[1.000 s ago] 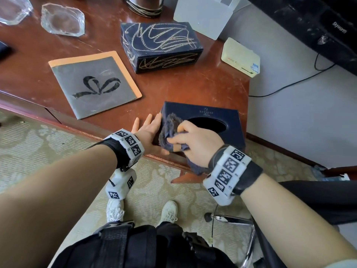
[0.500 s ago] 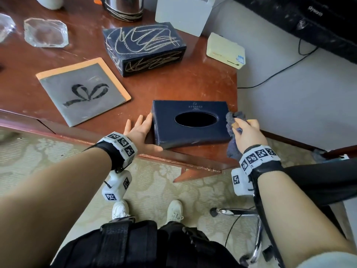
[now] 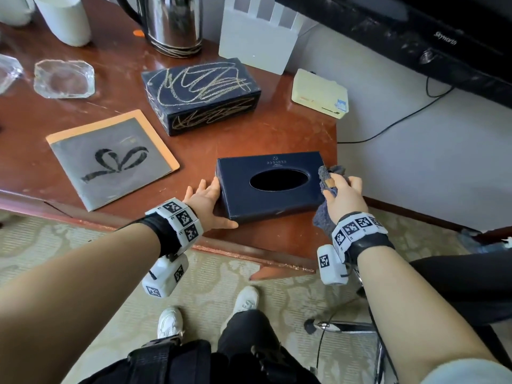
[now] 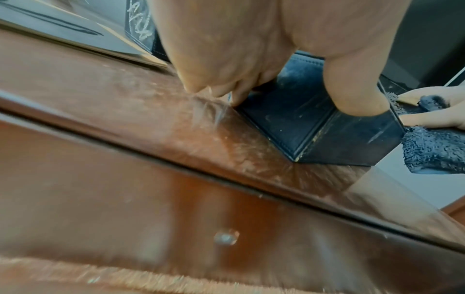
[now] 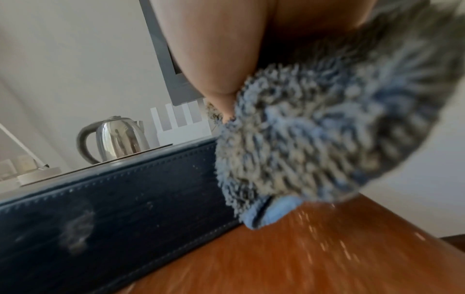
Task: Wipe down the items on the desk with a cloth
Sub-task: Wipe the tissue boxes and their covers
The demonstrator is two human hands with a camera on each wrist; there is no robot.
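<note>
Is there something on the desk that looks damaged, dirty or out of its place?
Yes. The dark tissue box shows dusty smudges on its front side in the right wrist view, and the desk edge veneer is chipped below it. The scribbled box is marked with chalk-like lines.

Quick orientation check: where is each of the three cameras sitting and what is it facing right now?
Head: worn on the head, looking down at the desk; both forearms, left hand, right hand, legs and shoes show.
Left wrist: low at the desk edge, facing the tissue box; palm and fingers show.
Right wrist: low by the box's right end, facing the cloth; only part of the hand shows.
All three share the box and cloth.
</note>
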